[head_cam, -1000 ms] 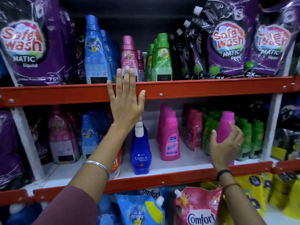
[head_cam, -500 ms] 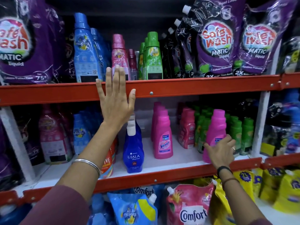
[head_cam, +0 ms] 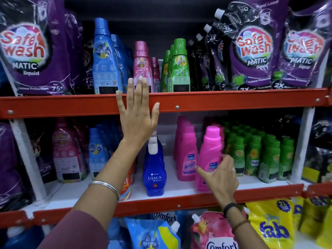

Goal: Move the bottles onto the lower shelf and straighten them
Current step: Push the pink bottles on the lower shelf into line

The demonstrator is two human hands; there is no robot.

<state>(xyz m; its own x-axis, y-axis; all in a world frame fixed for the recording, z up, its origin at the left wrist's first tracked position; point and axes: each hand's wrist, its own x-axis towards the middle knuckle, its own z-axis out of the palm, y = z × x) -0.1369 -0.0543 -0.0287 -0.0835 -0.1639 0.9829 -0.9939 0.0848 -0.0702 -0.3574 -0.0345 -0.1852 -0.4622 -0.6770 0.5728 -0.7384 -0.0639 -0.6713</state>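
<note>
My left hand [head_cam: 137, 115] lies flat with fingers spread against the red front rail of the upper shelf [head_cam: 233, 100], holding nothing. My right hand [head_cam: 220, 177] grips the lower body of a bright pink bottle [head_cam: 210, 150] that stands on the white lower shelf [head_cam: 179, 187], in front of a row of pink Vanish bottles [head_cam: 186, 155]. To their left stands a dark blue Ujala bottle [head_cam: 154, 169]. On the upper shelf, tall blue [head_cam: 104, 58], pink [head_cam: 142, 65] and green [head_cam: 179, 65] bottles stand behind my left fingertips.
Purple Safe Wash pouches [head_cam: 251, 51] fill both ends of the upper shelf. Several green Comfort bottles [head_cam: 255, 155] pack the lower shelf's right side; pink and blue bottles [head_cam: 97, 151] stand on its left. Comfort pouches [head_cam: 213, 232] and yellow Fab packs [head_cam: 273, 229] sit below.
My right hand set the bright pink bottle down on the lower shelf and slid lower on its body. My left hand stayed flat on the upper rail.
</note>
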